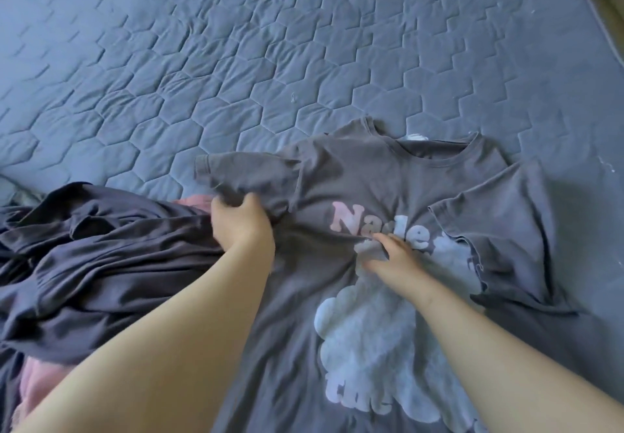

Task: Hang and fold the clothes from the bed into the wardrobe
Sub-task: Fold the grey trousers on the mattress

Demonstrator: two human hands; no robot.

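Observation:
A grey T-shirt (354,176) with a pale cloud print and pink lettering lies face up on the bed, collar away from me. My left hand (241,221) grips the shirt's left sleeve near the armpit. Fingers of my right hand (393,257) pinch a fold of fabric at the chest, just below the lettering. The right sleeve (496,226) is folded in over the front of the shirt.
A pile of dark navy clothes (94,263) lies to the left, with pink fabric (37,385) showing beneath it. The blue quilted bed cover (236,61) spreads across the far side. The bed's right edge (604,24) runs along the top right.

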